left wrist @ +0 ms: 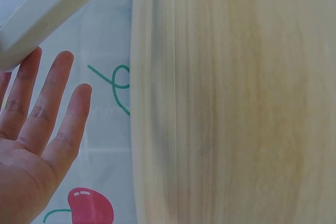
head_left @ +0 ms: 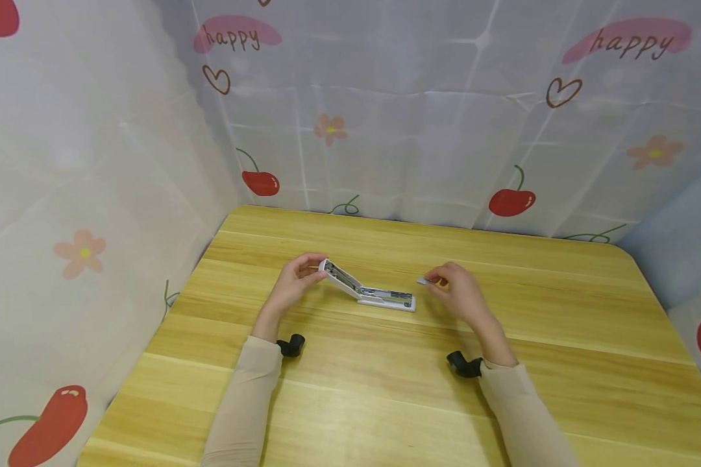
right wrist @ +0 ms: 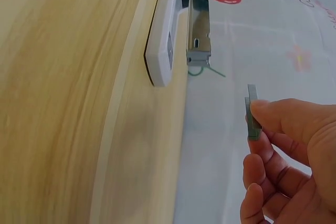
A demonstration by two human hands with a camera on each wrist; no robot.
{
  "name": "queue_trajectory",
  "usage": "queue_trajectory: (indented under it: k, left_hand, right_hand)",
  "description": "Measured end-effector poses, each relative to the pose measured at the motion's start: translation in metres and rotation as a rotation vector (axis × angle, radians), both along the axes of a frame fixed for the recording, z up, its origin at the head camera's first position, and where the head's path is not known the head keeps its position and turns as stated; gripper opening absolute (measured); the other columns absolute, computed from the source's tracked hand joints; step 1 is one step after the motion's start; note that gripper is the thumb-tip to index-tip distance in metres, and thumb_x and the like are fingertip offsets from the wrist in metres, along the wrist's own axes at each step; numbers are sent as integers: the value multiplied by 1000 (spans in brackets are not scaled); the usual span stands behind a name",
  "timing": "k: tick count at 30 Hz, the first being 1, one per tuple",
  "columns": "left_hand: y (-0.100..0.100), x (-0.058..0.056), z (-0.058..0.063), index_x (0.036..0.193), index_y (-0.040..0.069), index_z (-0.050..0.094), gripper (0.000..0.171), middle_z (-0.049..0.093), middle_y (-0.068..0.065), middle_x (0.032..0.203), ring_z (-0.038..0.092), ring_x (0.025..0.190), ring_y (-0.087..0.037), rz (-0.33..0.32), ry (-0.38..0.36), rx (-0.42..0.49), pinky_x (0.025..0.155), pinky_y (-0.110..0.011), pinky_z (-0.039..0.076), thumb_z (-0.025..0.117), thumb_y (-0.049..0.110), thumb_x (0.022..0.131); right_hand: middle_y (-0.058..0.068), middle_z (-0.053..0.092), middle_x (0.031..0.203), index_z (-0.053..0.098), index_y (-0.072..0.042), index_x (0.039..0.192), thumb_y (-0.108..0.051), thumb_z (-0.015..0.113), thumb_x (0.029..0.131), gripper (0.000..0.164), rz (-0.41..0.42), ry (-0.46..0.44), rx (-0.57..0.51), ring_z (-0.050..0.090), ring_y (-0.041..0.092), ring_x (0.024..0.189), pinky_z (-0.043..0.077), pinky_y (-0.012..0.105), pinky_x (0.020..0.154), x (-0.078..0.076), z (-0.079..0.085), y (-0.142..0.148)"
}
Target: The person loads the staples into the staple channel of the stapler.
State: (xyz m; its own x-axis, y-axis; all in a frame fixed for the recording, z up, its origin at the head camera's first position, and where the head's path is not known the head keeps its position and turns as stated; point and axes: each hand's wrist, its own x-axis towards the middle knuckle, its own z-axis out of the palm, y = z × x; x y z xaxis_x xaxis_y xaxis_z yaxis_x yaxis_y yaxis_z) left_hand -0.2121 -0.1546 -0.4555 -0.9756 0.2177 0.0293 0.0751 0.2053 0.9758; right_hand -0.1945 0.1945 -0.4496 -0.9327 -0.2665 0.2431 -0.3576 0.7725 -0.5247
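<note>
A white stapler (head_left: 387,303) lies on the table with its top arm swung up and its metal staple channel showing. My left hand (head_left: 289,284) pinches the raised end of that arm between thumb and fingers. In the left wrist view, the arm's white cover (left wrist: 52,11) touches the fingertips, while the other fingers of the left hand (left wrist: 39,135) spread loosely. Off the stapler's front end, my right hand (head_left: 463,295) holds a short strip of staples (right wrist: 252,119) between thumb and fingers. The strip is apart from the channel (right wrist: 199,24).
A wooden table (head_left: 350,395) lies under both hands. Printed curtains (head_left: 397,130) hang behind it and at its sides. Black wrist mounts (head_left: 464,364) stick out from the inner side of both sleeves.
</note>
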Motion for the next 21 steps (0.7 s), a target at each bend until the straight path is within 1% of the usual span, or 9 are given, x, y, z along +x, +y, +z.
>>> queue_trajectory:
  k: [8, 15, 21]
  left_hand:
    - [0, -1, 0, 130, 0, 58, 38, 60, -22, 128, 60, 112, -32, -7, 2, 13, 89, -27, 52, 65, 7, 93]
    - [0, 0, -1, 128, 1, 60, 36, 61, -21, 126, 60, 111, -33, -7, 11, 5, 89, -28, 52, 65, 7, 93]
    - [0, 1, 0, 128, 1, 59, 36, 61, -21, 126, 60, 111, -33, -9, 13, 2, 90, -29, 52, 65, 8, 94]
  right_hand:
    - [10, 66, 89, 74, -3, 96, -8, 74, 86, 11, 37, 5, -2, 60, 25, 81, 51, 39, 73, -1, 0, -13]
    - [9, 68, 91, 74, -4, 96, -11, 74, 87, 12, 67, -3, 11, 61, 24, 83, 51, 39, 74, -1, -2, -22]
    - [8, 67, 88, 75, -5, 94, -11, 75, 86, 10, 85, -13, 16, 60, 23, 82, 51, 39, 74, -2, -4, -28]
